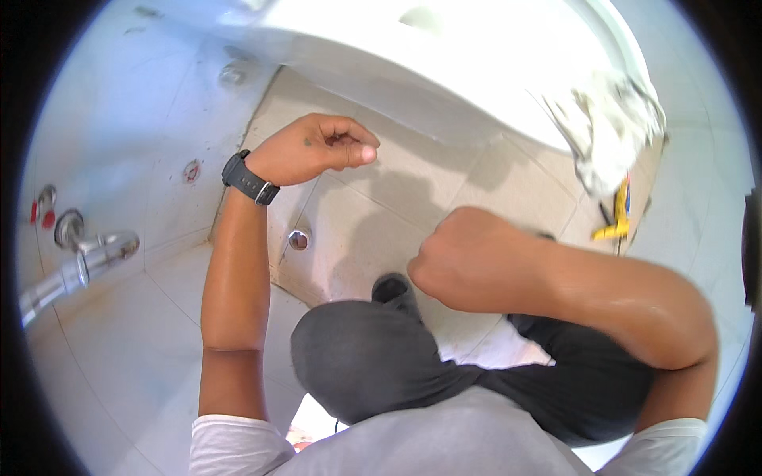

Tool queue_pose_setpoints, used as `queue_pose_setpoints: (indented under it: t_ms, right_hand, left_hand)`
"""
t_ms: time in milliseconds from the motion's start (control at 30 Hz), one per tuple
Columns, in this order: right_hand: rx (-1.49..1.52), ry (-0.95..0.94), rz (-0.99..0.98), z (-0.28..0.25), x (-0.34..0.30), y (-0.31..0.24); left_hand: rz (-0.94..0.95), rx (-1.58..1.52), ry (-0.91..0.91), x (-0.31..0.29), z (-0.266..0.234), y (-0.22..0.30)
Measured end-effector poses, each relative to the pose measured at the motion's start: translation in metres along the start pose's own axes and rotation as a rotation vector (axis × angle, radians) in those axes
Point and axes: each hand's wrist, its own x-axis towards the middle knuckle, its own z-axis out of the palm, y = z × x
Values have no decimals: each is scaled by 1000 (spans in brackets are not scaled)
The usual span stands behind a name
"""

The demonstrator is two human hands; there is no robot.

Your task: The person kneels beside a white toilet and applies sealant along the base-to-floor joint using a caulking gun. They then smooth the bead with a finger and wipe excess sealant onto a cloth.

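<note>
My left hand [311,149], with a black watch [250,178] on its wrist, hovers over the beige tiled floor [397,194], near a large white tub-like fixture [476,67]. Its fingers are curled toward the thumb; anything small between them is too hard to make out. Lower and to the right, my right hand [468,260] is closed in a fist, its back turned up. Whatever that fist may hold is hidden beneath it. Both hands are apart from the fixture. Between them and nearer to me lies a round drain hole [298,239] in the floor.
A whitish cloth [603,131] drapes over the fixture's right edge. Below it, a yellow tool [615,218] leans near the right wall. Chrome pipework with a valve [95,246] juts from the left wall. My bent knees [361,357] occupy the near middle.
</note>
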Motion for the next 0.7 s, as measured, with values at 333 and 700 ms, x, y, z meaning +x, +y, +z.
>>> queue_pose_setpoints:
  t_ms: [333,700]
  right_hand:
    - [-560,-37,431,168,137,131]
    - [-634,30,694,121,322,227]
  left_hand:
    - [-210,-394,1360,-89,90,-151]
    - [-522,-167,1616,-112,192,-221]
